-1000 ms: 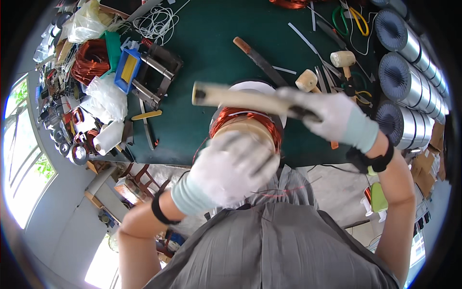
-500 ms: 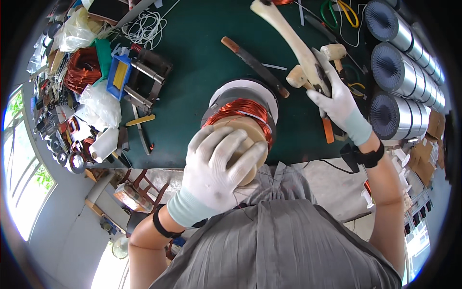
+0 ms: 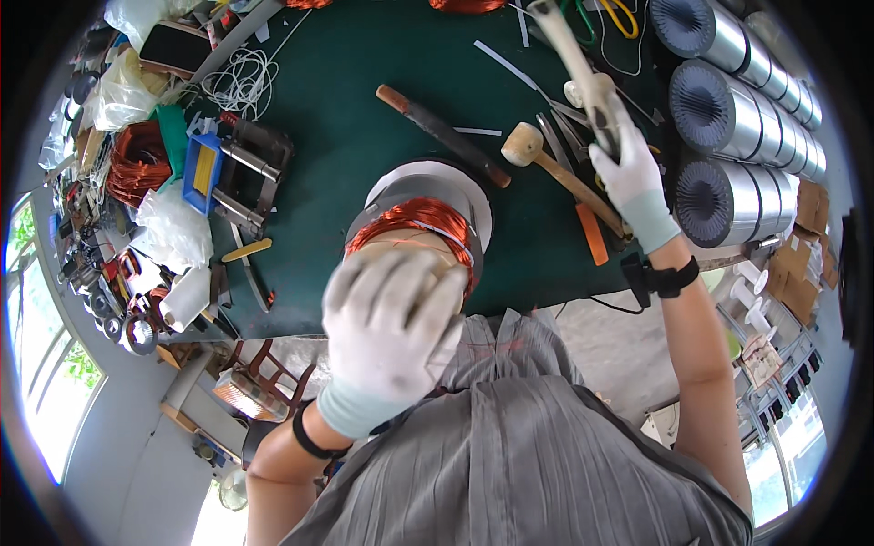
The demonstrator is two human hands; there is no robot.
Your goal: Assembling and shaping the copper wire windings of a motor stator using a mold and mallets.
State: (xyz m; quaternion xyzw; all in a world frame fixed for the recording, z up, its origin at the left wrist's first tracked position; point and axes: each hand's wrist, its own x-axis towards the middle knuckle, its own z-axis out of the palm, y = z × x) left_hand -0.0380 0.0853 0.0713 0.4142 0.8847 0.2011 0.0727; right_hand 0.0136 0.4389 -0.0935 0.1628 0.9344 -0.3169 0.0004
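My left hand, in a white glove, rests with bent fingers over a round tan block, covering most of it; motion blurs the fingertips. Just beyond it a coil of copper wire bound with a pale tie lies against a grey and white ring. My gloved right hand is closed round the dark near end of a long pale bone-shaped stick that points away from me. Below that stick lies a wooden mallet, its handle running toward my right wrist.
A dark bar lies mid-bench on the green mat. Large silver wire spools line the right side. To the left are a metal clamp-like frame, a blue box, plastic bags and copper coils. An orange-handled tool lies near my right wrist.
The pale stick has swung right and away in my right hand, over the far mallet. My left hand has shifted slightly on the block. The whole view has turned a little.
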